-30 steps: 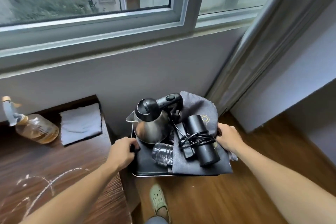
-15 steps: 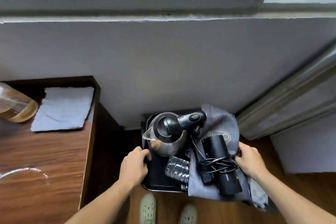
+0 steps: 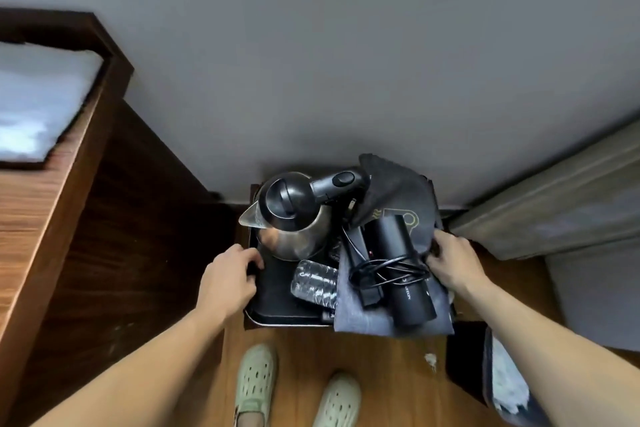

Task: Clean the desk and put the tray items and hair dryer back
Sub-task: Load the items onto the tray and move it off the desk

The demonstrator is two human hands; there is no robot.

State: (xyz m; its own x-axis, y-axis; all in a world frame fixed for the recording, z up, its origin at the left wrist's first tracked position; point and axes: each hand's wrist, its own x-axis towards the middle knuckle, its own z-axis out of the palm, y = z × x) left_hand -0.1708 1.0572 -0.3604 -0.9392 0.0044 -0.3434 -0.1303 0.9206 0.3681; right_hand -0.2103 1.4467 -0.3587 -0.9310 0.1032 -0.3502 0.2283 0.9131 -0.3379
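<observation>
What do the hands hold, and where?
The tray: left hand grips its left edge, right hand its right edge, over the cloth.

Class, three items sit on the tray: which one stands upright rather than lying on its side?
The steel kettle, upright near the left hand; the water bottle and the hair dryer both lie on their sides.

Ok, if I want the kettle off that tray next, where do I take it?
Take the kettle by its black handle, which juts from the lid rightward, toward the grey bag. Come from above and close your grip round it; the steel body is round and smooth, so likely a poor hold.
</observation>
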